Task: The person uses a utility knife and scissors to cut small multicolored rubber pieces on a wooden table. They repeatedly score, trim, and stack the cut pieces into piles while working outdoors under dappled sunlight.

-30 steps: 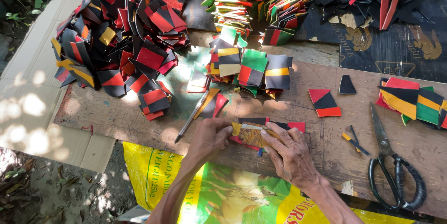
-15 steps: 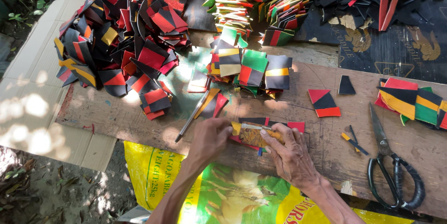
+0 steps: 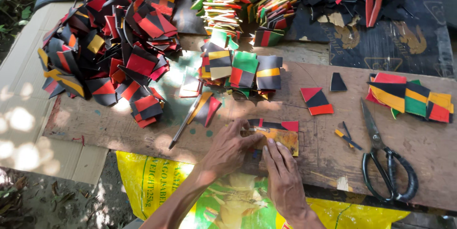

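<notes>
Both hands (image 3: 257, 155) pressing flat on yellow-brown template (image 3: 281, 137); colored piece beneath mostly hidden

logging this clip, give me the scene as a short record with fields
left hand: pressing flat on a small yellowish-brown card
right hand: fingertips on the same card
surface: worn wooden board
right of hands: black scissors, lying shut
left of hands: thin metal rod
behind: heaps of red, black, yellow and green cut pieces

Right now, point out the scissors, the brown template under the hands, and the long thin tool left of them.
scissors (image 3: 381, 155): head view, on the pivot.
brown template (image 3: 285, 138): head view, on its bare top face.
long thin tool (image 3: 183, 124): head view, mid-shaft.
</notes>
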